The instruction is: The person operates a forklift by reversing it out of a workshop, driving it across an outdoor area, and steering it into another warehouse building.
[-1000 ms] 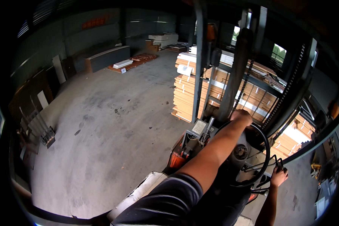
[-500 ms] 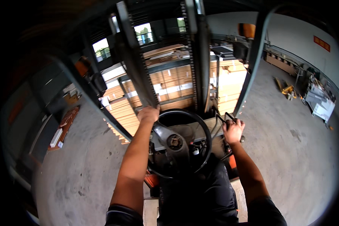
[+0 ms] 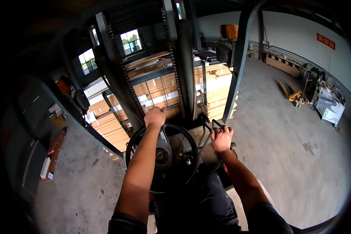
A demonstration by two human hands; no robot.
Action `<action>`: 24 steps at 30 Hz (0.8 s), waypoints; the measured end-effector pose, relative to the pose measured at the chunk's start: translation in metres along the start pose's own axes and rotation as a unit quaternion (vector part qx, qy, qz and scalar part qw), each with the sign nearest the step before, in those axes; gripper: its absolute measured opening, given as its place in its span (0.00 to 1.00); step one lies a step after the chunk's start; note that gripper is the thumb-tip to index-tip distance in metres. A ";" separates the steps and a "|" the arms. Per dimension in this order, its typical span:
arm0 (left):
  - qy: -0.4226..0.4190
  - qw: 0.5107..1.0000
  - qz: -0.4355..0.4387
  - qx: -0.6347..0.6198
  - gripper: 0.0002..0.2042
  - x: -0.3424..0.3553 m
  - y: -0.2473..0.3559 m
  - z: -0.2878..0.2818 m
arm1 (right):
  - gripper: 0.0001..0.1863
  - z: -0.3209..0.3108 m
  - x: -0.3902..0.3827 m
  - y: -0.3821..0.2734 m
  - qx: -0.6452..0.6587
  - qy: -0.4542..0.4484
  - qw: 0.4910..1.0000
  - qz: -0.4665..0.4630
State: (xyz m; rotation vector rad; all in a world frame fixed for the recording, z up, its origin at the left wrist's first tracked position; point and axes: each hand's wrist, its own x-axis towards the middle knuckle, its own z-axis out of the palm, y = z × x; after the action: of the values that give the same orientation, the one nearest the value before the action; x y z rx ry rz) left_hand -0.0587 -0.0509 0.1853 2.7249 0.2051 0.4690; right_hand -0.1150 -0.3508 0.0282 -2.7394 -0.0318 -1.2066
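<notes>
I sit in a forklift with its black steering wheel (image 3: pixel 192 145) in front of me. My left hand (image 3: pixel 155 116) is closed on the top of the wheel, its grip partly hidden by the hand. My right hand (image 3: pixel 221 137) has its fingers curled over the black control levers (image 3: pixel 205 130) right of the wheel. Beyond the wheel rise the dark mast and chains (image 3: pixel 186 78). Behind the mast and carriage frame stands a tall load of stacked tan boards (image 3: pixel 160 89), with loose pieces and a dark flat item on top.
A yellow pallet jack (image 3: pixel 290 93) and a white cart piled with items (image 3: pixel 327 104) stand along the right side. A long low unit (image 3: pixel 278 64) lines the back wall. On the left, flat brown boards (image 3: pixel 54 144) with a white piece lie on concrete floor (image 3: pixel 78 179).
The view has swung sharply right since a second ago, bringing the load to straight ahead. Both hands stay on wheel and levers, shifting slightly leftward in the picture over the last half second.
</notes>
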 end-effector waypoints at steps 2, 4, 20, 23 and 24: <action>-0.012 1.000 0.027 0.005 0.28 -0.001 0.004 0.006 | 0.19 0.005 -0.002 -0.006 0.018 0.027 0.999 -0.008; -0.043 0.998 0.051 0.006 0.28 -0.009 0.013 0.012 | 0.20 0.003 -0.010 -0.006 0.012 0.011 1.000 -0.001; -0.065 0.977 0.146 -0.139 0.14 -0.104 0.000 0.046 | 0.16 -0.005 -0.061 -0.055 -0.024 0.017 1.000 -0.005; -0.032 0.973 0.148 -0.175 0.14 -0.116 -0.014 0.055 | 0.17 -0.007 -0.069 -0.066 -0.042 0.002 0.999 -0.013; -0.030 0.972 0.154 -0.176 0.13 -0.122 -0.012 0.057 | 0.18 -0.009 -0.072 -0.069 -0.051 -0.012 0.998 -0.019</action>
State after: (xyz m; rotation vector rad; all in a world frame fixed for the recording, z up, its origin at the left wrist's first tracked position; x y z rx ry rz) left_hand -0.1541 -0.0833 0.0950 2.4201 -0.2953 0.4540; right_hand -0.1760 -0.2808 -0.0095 -2.8530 -0.0251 -1.2158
